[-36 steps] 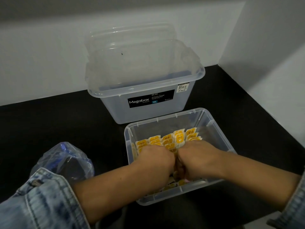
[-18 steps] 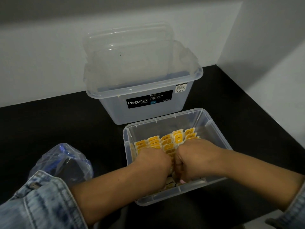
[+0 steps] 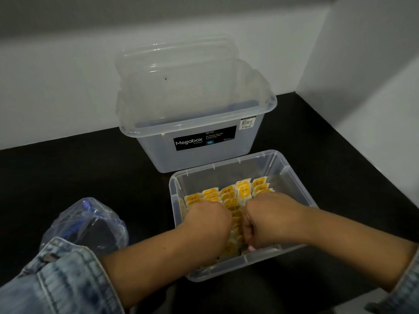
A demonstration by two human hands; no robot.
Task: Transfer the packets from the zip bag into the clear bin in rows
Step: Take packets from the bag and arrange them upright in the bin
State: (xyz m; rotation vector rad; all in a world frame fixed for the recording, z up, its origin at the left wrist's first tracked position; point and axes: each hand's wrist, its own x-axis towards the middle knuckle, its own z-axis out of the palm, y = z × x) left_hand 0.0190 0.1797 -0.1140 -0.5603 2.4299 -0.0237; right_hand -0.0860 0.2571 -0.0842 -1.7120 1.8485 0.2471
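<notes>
Clear rigid plastic bin [image 3: 292,175], rectangular, near the counter's [image 3: 79,168] front edge, holds glossy yellow packets [image 3: 229,196] standing in rows, too many to count; left hand [image 3: 207,219] and right hand [image 3: 269,216] curl closed among them, covering the near rows. Crinkled zip bag [image 3: 90,223] at front left; one larger translucent tub [image 3: 204,132] behind, toward the back edge, lids leaning inside.

Yellow packets [image 3: 229,197] upright in rows inside clear bin [image 3: 292,175]; crumpled zip bag [image 3: 86,223] left of bin.
</notes>
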